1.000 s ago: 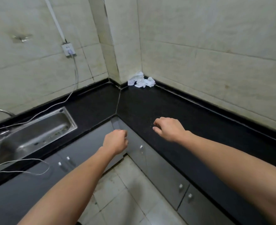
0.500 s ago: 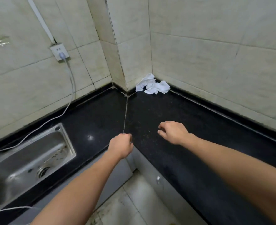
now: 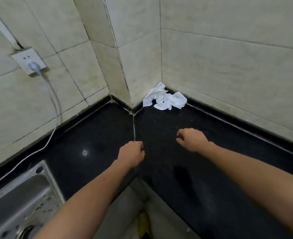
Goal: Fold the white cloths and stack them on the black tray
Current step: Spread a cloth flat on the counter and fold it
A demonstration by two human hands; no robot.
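Observation:
A crumpled heap of white cloths lies in the far corner of the black countertop, against the tiled wall. My left hand hovers over the counter's inner corner with its fingers loosely curled, holding nothing. My right hand is further forward and to the right, fingers also loosely curled and empty. Both hands are well short of the cloths. No black tray is in view.
A steel sink is set into the counter at the lower left. A wall socket holds a plug whose white cable runs down across the counter behind the sink. Tiled walls enclose the corner.
The view has moved closer to the corner, so the cloths appear nearer. Both hands have advanced over the countertop toward the cloths, still empty.

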